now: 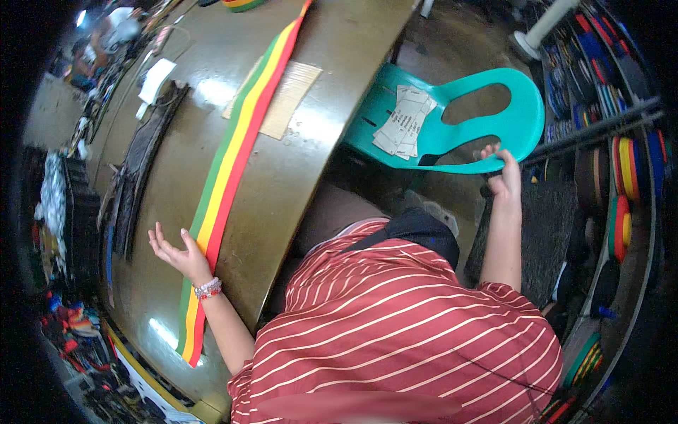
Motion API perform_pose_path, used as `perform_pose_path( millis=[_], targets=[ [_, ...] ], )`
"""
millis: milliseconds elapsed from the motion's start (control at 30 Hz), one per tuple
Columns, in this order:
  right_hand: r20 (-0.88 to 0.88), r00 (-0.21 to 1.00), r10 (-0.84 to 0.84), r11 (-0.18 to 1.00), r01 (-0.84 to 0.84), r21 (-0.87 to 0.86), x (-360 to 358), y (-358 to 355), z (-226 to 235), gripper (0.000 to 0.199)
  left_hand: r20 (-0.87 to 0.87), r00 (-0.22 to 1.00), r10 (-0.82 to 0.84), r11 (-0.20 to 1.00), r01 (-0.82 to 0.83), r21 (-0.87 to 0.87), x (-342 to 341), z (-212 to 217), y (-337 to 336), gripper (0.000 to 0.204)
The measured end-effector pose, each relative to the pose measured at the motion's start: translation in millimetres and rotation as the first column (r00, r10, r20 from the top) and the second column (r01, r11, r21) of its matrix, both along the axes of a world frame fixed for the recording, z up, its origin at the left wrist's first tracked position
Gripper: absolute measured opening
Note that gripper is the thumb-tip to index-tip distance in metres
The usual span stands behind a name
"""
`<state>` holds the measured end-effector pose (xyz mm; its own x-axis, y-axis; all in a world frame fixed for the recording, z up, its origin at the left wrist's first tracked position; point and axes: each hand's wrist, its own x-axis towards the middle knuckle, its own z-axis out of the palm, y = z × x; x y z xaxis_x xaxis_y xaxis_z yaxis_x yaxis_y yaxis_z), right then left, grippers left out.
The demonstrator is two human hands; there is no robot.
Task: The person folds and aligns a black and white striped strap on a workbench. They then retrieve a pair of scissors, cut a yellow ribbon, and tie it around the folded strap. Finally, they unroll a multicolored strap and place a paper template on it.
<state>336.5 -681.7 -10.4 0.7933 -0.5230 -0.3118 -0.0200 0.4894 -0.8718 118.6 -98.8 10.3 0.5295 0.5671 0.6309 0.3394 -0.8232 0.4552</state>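
Note:
A long strip of webbing in green, yellow and red stripes (240, 148) runs lengthwise over the brown table (282, 205). My left hand (180, 258), with a beaded bracelet at its wrist, is across the strip's near part. Its fingers are stretched out and hold nothing. To the right, my right hand (503, 173) has its fingers curled around the back of a green plastic chair (466, 129). Several white paper slips with handwriting (405, 121) are on the chair's seat. Under the strip, farther up the table, is a piece of cardboard (291, 99).
Dark flat strips (141, 162) and a white paper (156, 81) are on the table's left side. Shelves with rolled coloured webbing (625, 169) stand at the right, near a white post (544, 32). Cluttered material fills the far left.

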Motion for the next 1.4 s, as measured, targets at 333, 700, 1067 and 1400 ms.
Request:
perform_pose_path(
  millis=[333, 700, 1067, 1400],
  targets=[
    [0.603, 0.727, 0.33, 0.237, 0.554, -0.798, 150.5, 73.3, 25.6, 0.025, -0.145, 0.988, 0.052, 0.976, -0.019, 0.217, 26.8, -29.3, -3.5, 0.049],
    [-0.913, 0.347, -0.217, 0.432, -0.804, -0.408, 209.7, 126.8, -306.4, 0.112, -0.235, 0.962, 0.137, 0.972, -0.085, 0.218, 32.2, -25.1, -10.0, 0.045],
    [-0.912, 0.411, 0.02, 0.376, -0.848, -0.374, 231.4, 110.7, -320.3, 0.115, -0.255, 0.955, 0.153, 0.983, -0.121, 0.139, 39.9, -24.6, -11.2, 0.045],
    [-0.693, 0.71, 0.124, 0.084, -0.704, -0.705, 274.3, 106.5, -327.5, 0.1, -0.135, 0.887, 0.442, 0.876, -0.393, 0.28, -12.7, 8.1, 1.8, 0.035]
  ],
)
